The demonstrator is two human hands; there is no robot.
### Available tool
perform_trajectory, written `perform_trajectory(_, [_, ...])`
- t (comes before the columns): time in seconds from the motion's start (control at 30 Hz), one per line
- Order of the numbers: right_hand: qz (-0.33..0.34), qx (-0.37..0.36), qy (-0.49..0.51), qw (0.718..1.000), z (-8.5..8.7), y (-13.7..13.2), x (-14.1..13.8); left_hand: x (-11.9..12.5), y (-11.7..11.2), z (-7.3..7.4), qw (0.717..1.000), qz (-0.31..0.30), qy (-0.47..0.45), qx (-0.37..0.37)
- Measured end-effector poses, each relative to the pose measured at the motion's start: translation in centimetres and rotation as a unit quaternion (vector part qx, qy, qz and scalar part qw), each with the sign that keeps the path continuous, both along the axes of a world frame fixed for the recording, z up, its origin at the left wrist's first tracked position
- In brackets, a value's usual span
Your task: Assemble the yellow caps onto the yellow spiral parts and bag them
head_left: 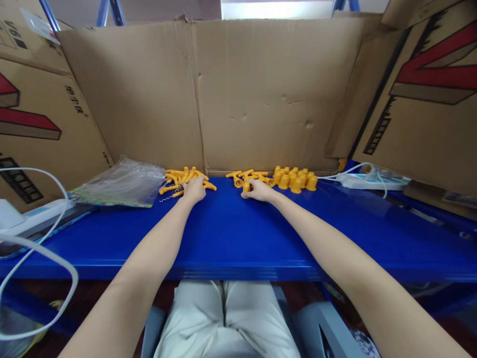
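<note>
My left hand point(195, 189) reaches into a pile of corkscrews point(182, 174) with yellow T-shaped handles and thin metal spirals. Its fingers are closed around a yellow corkscrew handle point(209, 185), partly hidden by the hand. On the right, my right hand point(261, 191) grips a yellow bell-shaped cup point(246, 187) low over the blue table. Just behind that hand lie several corkscrews fitted with cups point(238, 182), partly covered by my fingers. To their right stands a cluster of loose yellow cups point(296, 185), wide rims down.
A clear plastic bag point(119, 184) lies left of the pile. Cardboard walls point(276, 94) enclose the back and sides of the blue table point(231, 233). White power strips with cables stand at the left and at the right point(374, 182).
</note>
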State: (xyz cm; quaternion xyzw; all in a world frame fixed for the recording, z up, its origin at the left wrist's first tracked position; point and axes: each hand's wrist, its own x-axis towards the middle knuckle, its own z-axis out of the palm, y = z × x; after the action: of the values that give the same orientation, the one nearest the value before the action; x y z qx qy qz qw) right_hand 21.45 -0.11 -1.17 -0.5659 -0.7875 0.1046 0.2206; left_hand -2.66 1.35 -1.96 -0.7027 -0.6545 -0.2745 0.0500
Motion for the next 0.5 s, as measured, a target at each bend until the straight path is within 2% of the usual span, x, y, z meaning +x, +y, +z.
perform_trajectory(0.3, [0.023,0.030,-0.004,0.999,-0.5,0.0,0.0,2.1,-1.4,1.9,0.994,-0.006,-0.057,0.093])
perform_trajectory(0.5, [0.031,0.035,0.022,0.999,-0.9,0.3,0.0,2.3,-0.2,1.5,0.971,-0.068,-0.189,0.128])
